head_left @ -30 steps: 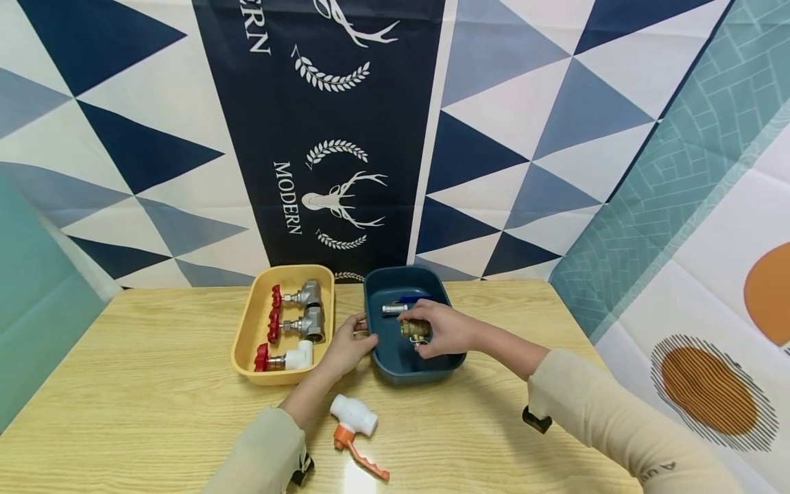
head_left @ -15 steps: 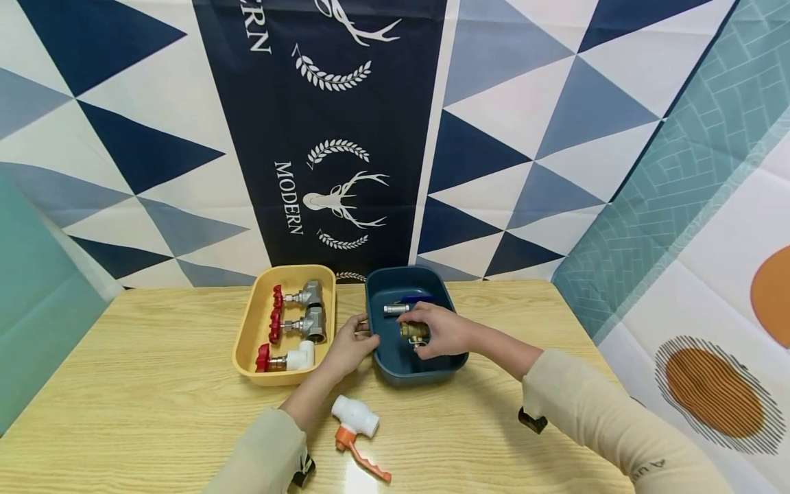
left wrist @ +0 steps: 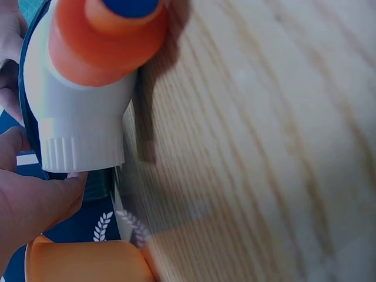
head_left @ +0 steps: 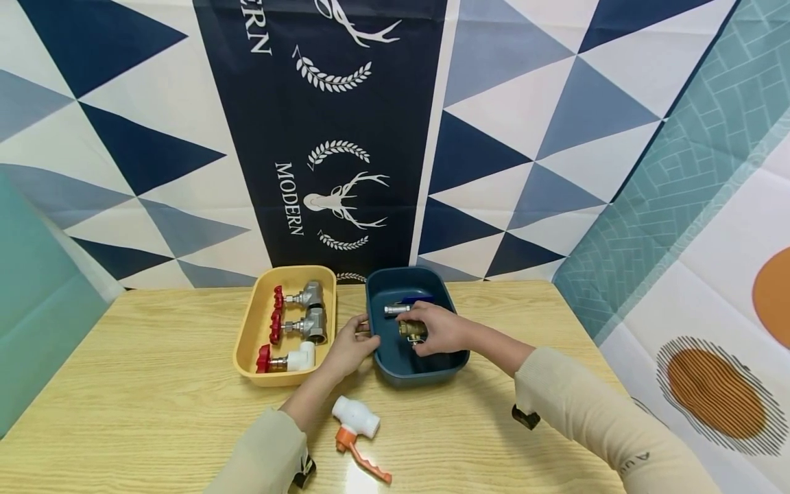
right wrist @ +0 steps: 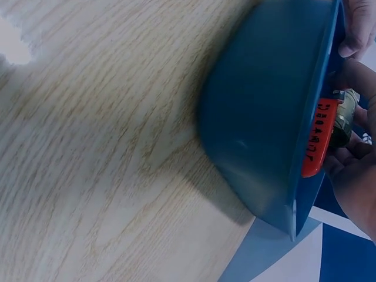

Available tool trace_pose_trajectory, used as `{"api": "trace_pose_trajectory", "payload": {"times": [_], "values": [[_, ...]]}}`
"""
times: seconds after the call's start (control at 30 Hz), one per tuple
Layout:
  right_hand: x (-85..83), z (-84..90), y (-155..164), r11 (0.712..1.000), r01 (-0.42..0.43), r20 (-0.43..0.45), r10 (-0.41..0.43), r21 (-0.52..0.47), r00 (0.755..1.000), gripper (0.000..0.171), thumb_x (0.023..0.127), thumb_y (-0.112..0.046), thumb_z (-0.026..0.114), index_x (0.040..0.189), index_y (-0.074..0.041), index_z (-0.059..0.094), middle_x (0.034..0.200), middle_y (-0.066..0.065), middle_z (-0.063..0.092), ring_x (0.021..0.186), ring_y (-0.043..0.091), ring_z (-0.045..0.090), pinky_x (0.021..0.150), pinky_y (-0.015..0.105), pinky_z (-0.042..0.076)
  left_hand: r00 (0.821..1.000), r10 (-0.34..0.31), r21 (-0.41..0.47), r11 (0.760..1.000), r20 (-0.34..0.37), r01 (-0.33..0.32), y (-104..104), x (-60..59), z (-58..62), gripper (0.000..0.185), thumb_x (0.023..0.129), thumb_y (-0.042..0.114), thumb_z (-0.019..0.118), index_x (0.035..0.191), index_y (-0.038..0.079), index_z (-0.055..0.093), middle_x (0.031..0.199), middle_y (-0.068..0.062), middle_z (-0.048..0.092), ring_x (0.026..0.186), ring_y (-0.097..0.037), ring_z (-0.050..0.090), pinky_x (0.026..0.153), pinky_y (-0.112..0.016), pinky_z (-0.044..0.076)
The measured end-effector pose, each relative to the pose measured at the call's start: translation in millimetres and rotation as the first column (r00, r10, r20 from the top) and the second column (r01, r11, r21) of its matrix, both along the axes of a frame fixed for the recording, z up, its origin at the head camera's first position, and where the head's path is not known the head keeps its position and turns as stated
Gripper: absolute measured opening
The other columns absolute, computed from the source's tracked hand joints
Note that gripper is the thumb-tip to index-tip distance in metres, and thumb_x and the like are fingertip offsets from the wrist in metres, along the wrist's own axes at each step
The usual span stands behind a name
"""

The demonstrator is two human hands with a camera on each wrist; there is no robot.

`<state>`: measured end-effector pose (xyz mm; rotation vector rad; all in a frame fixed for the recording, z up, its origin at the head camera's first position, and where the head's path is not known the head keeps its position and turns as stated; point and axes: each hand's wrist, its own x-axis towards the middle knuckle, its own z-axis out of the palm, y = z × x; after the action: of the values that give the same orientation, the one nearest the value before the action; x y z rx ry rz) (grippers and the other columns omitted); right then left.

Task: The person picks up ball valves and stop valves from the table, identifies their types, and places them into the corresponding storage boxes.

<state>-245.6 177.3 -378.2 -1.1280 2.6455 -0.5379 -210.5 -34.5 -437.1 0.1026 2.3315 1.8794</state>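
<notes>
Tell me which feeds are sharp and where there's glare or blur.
Head view: sharp, evenly lit, one glare patch on the light wooden table. Left wrist view: white plastic valve fills the frame, wood grain smeared. Right wrist view: dark blue plastic tray soft-edged, bright glare top left.

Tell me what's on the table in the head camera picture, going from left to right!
Yellow tray with three red-handled valves → left hand holding the blue tray's left rim → blue tray → right hand inside it, holding a brass valve.
</notes>
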Motion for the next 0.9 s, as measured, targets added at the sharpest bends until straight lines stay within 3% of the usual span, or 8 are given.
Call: {"api": "trace_pose_trajectory", "payload": {"times": [0.9], "values": [[-19.2,-18.8,-6.4,0.997,0.06,0.038,-0.062,0.041,0.997,0.058,0.077,-0.016,0.071,0.132,-0.008,0.053,0.107,0.006,0.051,0.084,0.014,0.044,0.073,0.027,0.041,1.0,0.007,0.007,1.0,-0.01,-0.007,0.7,-0.5,-1.8,0.056,0.089,0.009,0.056,0.139,-0.004,0.035,0.127,-0.025,0.049,0.103,-0.029,0.058,0.08,-0.032,0.053]]}}
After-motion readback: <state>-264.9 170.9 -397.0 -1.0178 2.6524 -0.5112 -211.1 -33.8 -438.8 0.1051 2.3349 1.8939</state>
